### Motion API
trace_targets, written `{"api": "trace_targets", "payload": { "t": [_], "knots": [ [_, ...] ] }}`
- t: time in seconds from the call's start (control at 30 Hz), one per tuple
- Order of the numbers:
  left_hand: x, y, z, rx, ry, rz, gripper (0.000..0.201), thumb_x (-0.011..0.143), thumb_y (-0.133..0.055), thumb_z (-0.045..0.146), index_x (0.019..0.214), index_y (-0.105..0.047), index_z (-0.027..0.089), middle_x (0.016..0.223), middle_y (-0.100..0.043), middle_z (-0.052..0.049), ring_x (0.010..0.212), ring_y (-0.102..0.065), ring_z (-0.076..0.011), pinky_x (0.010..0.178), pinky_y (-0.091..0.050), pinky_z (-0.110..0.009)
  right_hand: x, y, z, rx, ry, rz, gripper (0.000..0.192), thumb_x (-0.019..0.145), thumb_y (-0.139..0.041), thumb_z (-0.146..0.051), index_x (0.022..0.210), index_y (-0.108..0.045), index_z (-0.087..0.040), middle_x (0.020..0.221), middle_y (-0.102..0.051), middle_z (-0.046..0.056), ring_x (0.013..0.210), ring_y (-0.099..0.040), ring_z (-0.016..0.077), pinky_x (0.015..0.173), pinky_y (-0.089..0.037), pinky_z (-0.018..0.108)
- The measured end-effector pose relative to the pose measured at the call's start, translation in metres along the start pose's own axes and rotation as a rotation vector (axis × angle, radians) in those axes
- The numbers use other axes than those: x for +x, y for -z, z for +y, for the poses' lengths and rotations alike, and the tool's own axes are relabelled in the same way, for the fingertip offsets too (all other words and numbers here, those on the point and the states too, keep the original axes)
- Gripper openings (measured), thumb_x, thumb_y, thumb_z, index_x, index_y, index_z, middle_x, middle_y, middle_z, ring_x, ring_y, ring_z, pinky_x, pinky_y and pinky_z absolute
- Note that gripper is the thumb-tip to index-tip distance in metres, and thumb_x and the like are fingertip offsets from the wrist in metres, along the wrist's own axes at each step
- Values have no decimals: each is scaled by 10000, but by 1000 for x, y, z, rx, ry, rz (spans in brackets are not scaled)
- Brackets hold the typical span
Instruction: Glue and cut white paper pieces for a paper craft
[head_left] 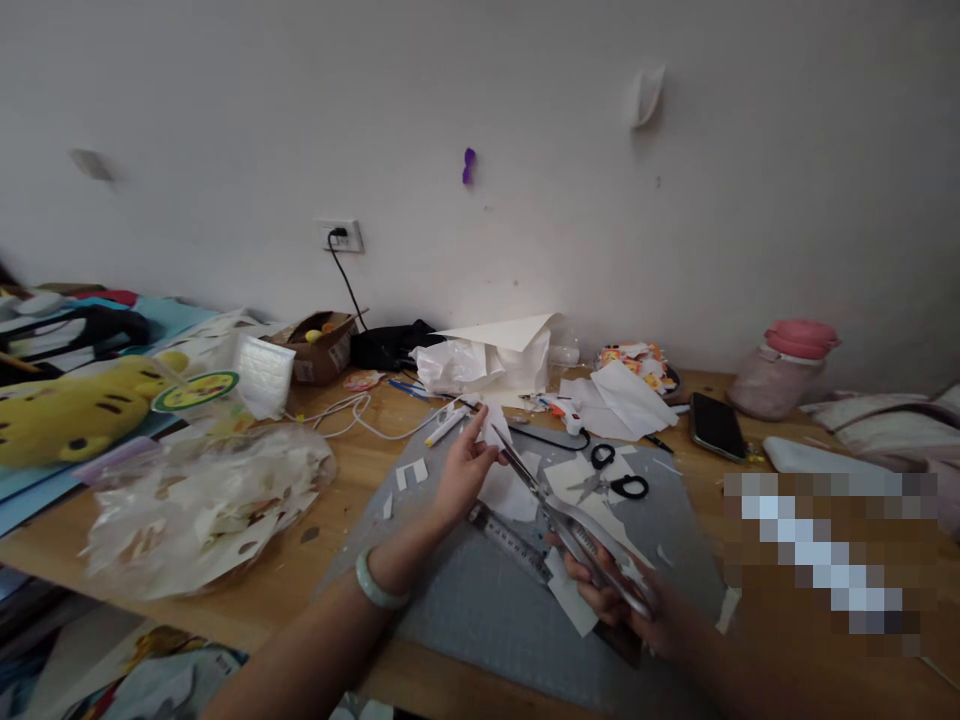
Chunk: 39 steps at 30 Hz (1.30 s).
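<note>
My left hand (466,468), with a pale bangle (376,582) on the wrist, pinches a small piece of white paper (496,424) above the cutting mat (465,610). In my right hand (611,605) is a large pair of scissors (568,522) with grey handles, its blades pointing up and left to the paper by my left fingers. Below the hands a clear ruler (511,543) lies slanted on the mat. Small scissors with black handles (628,487) lie open among white paper scraps, to the right of the large blades.
A glue gun (566,412) lies behind the mat near crumpled white paper (461,365). To the right are a phone (716,426) and a jar with a pink lid (802,340). A plastic bag of scraps (210,510), a yellow plush toy (82,415) and a cardboard box (322,355) occupy the left.
</note>
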<state>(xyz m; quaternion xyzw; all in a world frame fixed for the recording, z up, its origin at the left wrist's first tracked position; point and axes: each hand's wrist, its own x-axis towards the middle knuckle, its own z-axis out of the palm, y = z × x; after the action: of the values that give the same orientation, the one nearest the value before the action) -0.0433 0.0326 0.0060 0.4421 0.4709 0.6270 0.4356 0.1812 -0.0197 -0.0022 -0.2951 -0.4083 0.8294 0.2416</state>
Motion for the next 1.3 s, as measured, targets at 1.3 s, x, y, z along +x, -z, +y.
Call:
{"api": "trace_targets", "payload": {
  "t": [1.3],
  "knots": [
    [-9,-3,8,76,18,99,577,739,-564,267,1301,-510,145,694,-614,10,653,-546,-127,710,-425,-264,-5,-25,-14,-129,-10,136,410,615,-718,-479,891,-619,-192,568,-352,-86,436,-206,25,402,-143,200]
  ]
}}
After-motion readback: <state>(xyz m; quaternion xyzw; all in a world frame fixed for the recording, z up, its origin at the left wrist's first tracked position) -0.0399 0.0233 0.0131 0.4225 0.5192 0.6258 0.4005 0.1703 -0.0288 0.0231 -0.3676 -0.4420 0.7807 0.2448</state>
